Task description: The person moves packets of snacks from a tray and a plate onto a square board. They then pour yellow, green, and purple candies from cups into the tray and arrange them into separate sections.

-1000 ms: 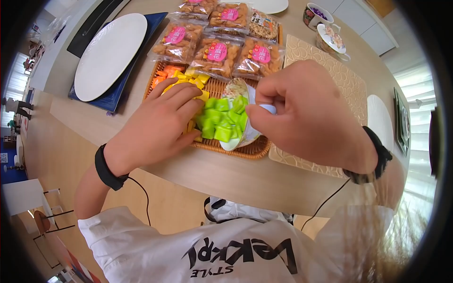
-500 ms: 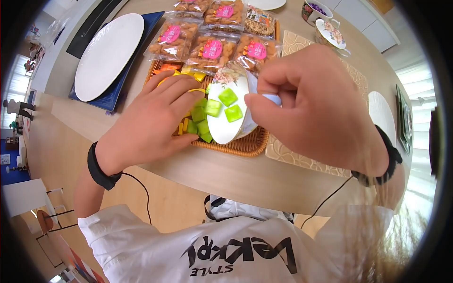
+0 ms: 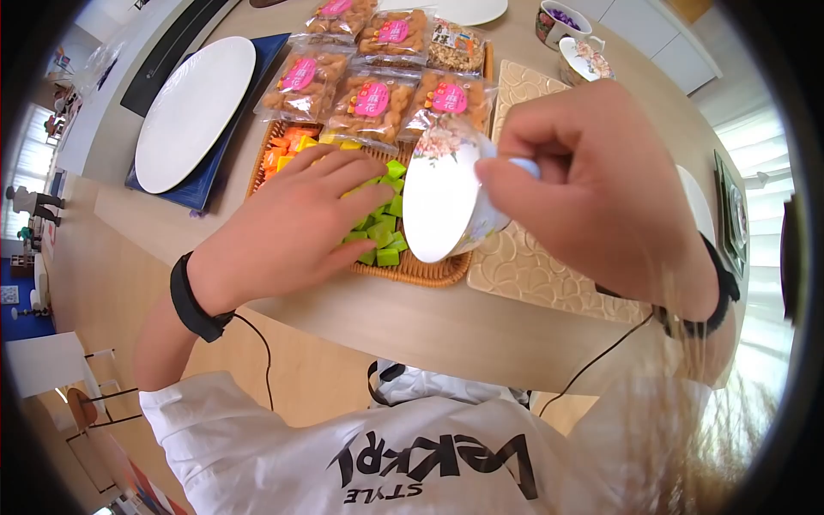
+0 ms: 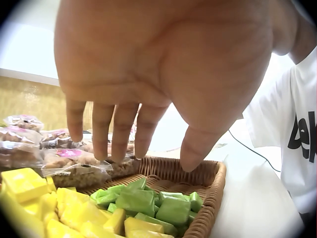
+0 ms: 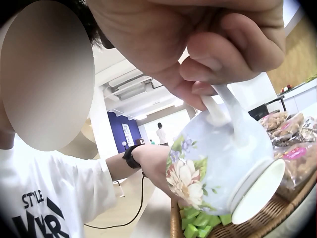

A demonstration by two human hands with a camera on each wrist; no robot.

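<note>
My right hand pinches the handle of a floral teacup, held tipped on its side over the right part of a wicker basket. The cup's white inside shows nothing in it; pale blue outside with painted flowers appears in the right wrist view. Green wrapped candies lie heaped in the basket, left of the cup. Over them hovers my left hand, palm down with fingers extended, holding nothing. Yellow candies sit against the green ones, and orange candies lie in the basket's left part.
Clear bags of brown snacks fill the basket's far part. A white oval plate on a blue tray stands left. To the right lies a patterned placemat; behind it are a second floral cup and a cup of purple pieces.
The green candies, first heaped in the cup, then down to three, have slid out into the basket. The cup has moved right. My left hand stays over the candies.
</note>
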